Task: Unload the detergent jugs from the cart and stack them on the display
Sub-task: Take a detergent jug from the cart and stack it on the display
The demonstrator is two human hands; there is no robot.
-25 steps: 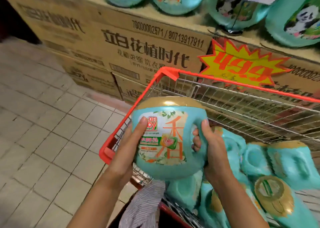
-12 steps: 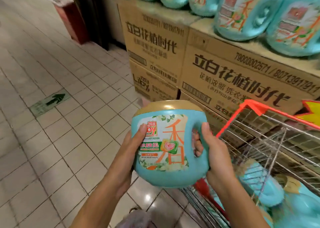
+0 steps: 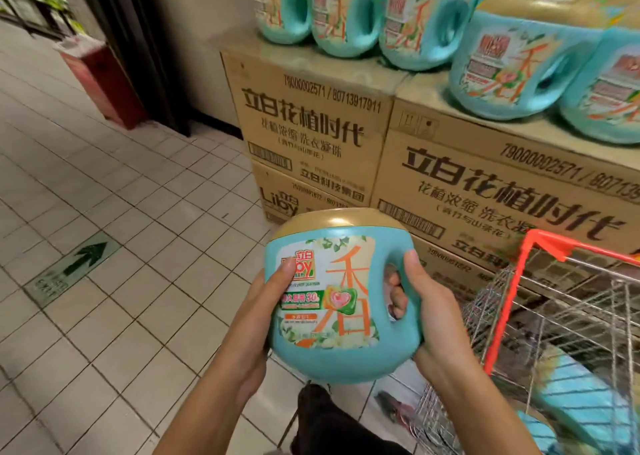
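Observation:
I hold a teal detergent jug (image 3: 341, 361) with a gold lid upright in front of me, above the floor and left of the cart. My left hand (image 3: 258, 319) grips its left side, thumb on the label. My right hand (image 3: 427, 316) is curled round the jug's handle on the right. The red-rimmed wire cart (image 3: 550, 316) stands at the right, with more teal jugs (image 3: 581, 395) lying inside. The display (image 3: 311, 122) is a stack of brown cartons straight ahead, topped by a row of the same teal jugs (image 3: 346, 14).
Pale tiled floor (image 3: 121, 246) stretches to the left, with a green arrow sticker (image 3: 74, 267). A red box (image 3: 104, 80) and a dark door frame (image 3: 152, 49) stand at the back left beside the cartons. My dark shoe (image 3: 315, 406) shows below the jug.
The jug has come out of the cart and travelled left with both hands still on it. The view has swung left, so the display's left corner now faces me.

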